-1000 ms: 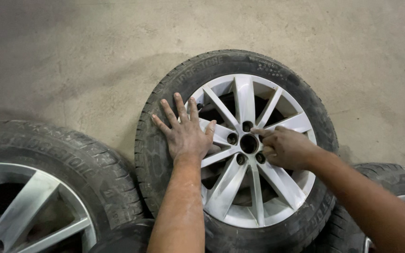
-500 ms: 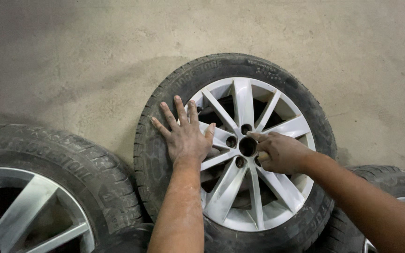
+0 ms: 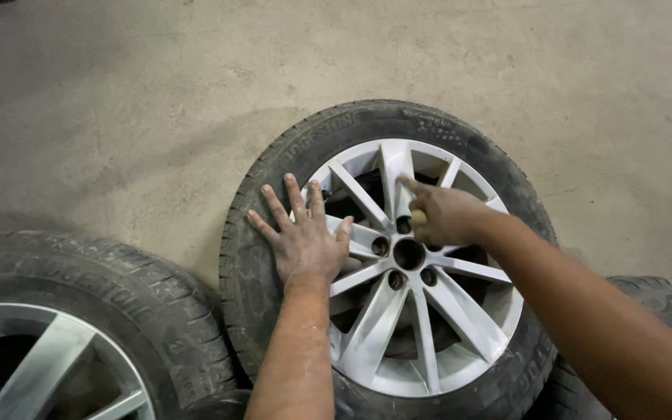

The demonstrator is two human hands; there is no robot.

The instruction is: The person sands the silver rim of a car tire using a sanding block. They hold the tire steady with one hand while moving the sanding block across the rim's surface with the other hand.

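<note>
Grey concrete floor (image 3: 118, 101) carries it all. Black rubber tyre on a silver multi-spoke alloy wheel (image 3: 386, 311) lies flat, centre-right of floor, w/ a second tyre and rim (image 3: 79, 327) at the bottom-left corner. Left hand (image 3: 305, 237) same spot as a sec ago: released, palm flat, fingers spread over sidewall and spokes. Right hand (image 3: 437, 214) has slid up from the hub bolt holes (image 3: 407, 253) onto an upper spoke, forefinger out, rest curled; grasping nothing I can make out.
</note>
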